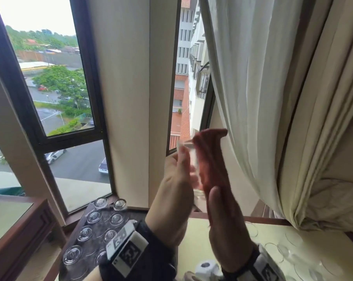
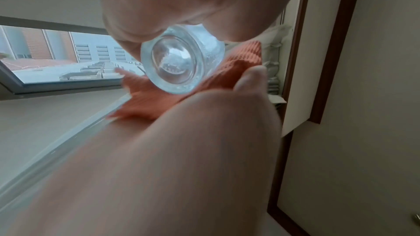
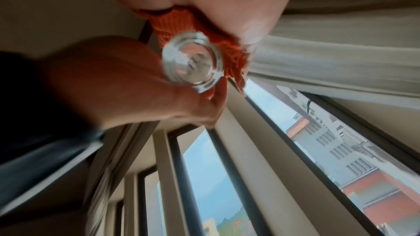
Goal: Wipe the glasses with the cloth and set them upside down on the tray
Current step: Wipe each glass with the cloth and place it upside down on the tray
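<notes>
The left hand (image 1: pixel 177 179) gripped a glass (image 1: pixel 188 159) raised in front of the window (image 1: pixel 56 78), probably so daylight would show any smears. The right hand (image 1: pixel 222 226) pressed an orange cloth (image 1: pixel 209 157) against the glass's side, thumb and palm clamping the fabric to it. In the wrist views the glass's thick base faced the cameras. Below left, the dark tray (image 1: pixel 102 222) already carried several glasses (image 1: pixel 94 217) base-up. More seemed to wait on the table (image 1: pixel 232 236) at right, so the job looked partway done.

You held the glass (image 1: pixel 188 159) above the table (image 1: pixel 232 236); left of the table, upturned glasses (image 1: pixel 94 217) stood on the tray (image 1: pixel 102 226).
</notes>
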The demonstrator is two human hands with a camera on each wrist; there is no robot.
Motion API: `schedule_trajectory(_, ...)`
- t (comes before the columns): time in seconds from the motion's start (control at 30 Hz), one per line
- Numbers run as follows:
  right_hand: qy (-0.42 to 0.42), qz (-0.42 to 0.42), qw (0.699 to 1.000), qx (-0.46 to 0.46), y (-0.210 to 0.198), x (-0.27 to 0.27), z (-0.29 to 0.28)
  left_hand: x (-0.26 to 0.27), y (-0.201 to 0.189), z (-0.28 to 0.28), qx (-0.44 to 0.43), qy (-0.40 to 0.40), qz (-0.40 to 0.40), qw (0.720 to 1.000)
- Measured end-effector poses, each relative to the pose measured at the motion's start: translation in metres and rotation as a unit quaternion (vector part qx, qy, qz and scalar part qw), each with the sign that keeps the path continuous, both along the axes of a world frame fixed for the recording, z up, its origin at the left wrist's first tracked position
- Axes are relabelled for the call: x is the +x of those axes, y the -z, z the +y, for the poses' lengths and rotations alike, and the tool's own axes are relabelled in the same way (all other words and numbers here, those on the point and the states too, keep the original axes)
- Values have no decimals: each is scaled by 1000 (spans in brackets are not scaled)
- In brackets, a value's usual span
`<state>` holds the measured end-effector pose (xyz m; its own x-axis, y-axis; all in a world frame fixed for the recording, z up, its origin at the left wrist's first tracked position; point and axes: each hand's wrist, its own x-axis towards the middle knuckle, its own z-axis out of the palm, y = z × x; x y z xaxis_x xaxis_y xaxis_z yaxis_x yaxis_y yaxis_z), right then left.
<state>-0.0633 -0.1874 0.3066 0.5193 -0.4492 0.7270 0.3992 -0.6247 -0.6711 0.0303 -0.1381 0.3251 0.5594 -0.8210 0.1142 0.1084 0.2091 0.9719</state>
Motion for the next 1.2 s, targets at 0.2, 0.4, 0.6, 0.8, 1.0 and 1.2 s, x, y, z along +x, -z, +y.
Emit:
schedule_trajectory(0.2, -18, 33, 996, 86, 40, -2, 15, 28, -21, -1, -46, -30, -2, 998)
schedule_trajectory(0.4, 74, 16, 982, 171, -2, -5, -25, -1, 1, -1, -5, 35, -35, 999)
schedule_trajectory(0.6, 70, -20, 996, 47, -28, 4, -13, -3, -5, -10, -23, 37, -46, 998)
schedule_trajectory(0.8, 50, 45, 997, 41, 30, 3, -6, 30, -20, -7, -60, -16, 3, 998)
schedule_trajectory(1.0, 24, 62, 980, 186, -5, 4, -29, 6, -11, 0, -57, 48, -70, 995)
schedule_trajectory(1.2, 22, -36, 999, -11, -21, 12, -13, 8, -7, -7, -33, -11, -76, 996)
